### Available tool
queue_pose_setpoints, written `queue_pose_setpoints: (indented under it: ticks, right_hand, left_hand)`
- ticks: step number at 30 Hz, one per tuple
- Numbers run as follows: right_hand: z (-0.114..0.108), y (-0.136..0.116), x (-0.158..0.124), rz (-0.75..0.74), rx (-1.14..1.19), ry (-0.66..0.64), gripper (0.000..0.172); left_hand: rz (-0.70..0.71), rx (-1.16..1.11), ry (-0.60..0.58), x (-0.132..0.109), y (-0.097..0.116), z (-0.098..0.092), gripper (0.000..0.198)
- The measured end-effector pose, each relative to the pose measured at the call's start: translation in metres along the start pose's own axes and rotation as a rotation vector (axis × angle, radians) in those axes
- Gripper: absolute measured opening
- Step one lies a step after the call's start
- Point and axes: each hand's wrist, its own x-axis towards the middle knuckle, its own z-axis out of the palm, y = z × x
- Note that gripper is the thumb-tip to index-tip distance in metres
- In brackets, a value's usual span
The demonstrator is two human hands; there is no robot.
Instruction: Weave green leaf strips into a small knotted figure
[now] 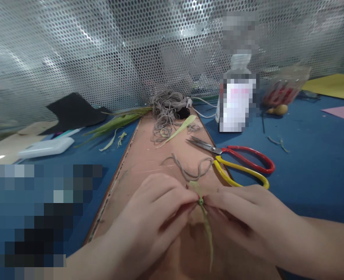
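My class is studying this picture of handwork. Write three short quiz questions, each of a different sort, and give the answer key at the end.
1. Multiple choice: What colours are the handles of the scissors?
A) Both red
B) One red, one yellow
C) Both black

2. True or false: In the picture, the bottle stands to the right of the tangled grey cord.

3. Short answer: Which of the person's hands has its fingertips at the pale green strip?

Key:
1. B
2. True
3. Both: the left hand and the right hand meet at its small green lump.
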Motion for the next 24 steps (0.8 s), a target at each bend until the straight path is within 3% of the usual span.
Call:
queue_pose_setpoints:
  ticks: [4, 6, 9, 12, 15, 19, 24]
  right_hand:
    - [-0.001, 0.000, 0.001, 0.090, 0.015, 0.052, 0.010]
    - [0.000, -0.002, 0.002, 0.109, 0.015, 0.095, 0.010]
    - [0.003, -0.007, 0.003, 0.123, 0.083, 0.052, 0.012]
    - [0.003, -0.011, 0.004, 0.110, 0.151, 0.008, 0.012]
    - [-0.003, -0.012, 0.005, 0.087, 0.194, 0.060, 0.014]
    - [-0.011, -0.009, 0.007, 0.103, 0.086, 0.237, 0.023]
    - [-0.005, -0.003, 0.008, 0.006, -0.007, 0.144, 0.025]
  left_hand:
    - [-0.053, 0.181, 0.135, 0.003, 0.012, 0.000, 0.011]
    - [-0.089, 0.212, 0.092, 0.004, 0.016, 0.002, 0.011]
    - [-0.178, 0.115, -0.028, 0.004, 0.018, 0.006, 0.013]
    - [-0.231, 0.068, -0.048, 0.005, 0.015, 0.007, 0.015]
    - [-0.228, 0.136, -0.050, 0.006, 0.013, 0.005, 0.016]
    - [-0.213, 0.188, -0.093, 0.006, 0.013, 0.002, 0.016]
    - [-0.183, 0.207, -0.136, 0.004, 0.013, 0.003, 0.017]
